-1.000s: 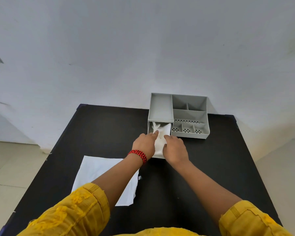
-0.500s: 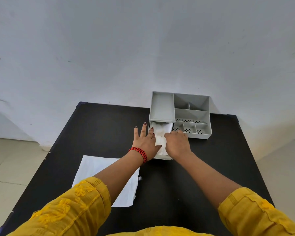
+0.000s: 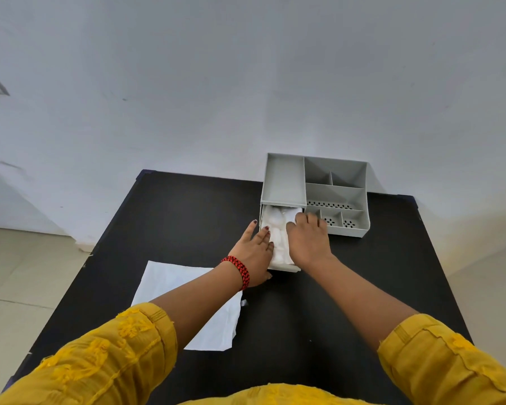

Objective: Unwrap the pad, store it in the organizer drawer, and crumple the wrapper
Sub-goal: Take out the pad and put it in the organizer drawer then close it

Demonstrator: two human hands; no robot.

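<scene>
- The black desk (image 3: pixel 187 217) stands against a white wall; it carries everything here
- The grey organizer (image 3: pixel 335 188) sits at the desk's far edge, its open compartments on top; its drawer (image 3: pixel 284 268) is pulled out toward the person
- The white wrapper (image 3: pixel 170 283) lies flat on the desk, near left, partly under the left forearm
- The white pad (image 3: pixel 278 229) lies inside the drawer, between both hands
- The left hand (image 3: pixel 253 252), fingers spread, rests on the drawer's left side, touching the pad
- The right hand (image 3: pixel 308 238), fingers curled, presses down on the pad; a real grip cannot be told
</scene>
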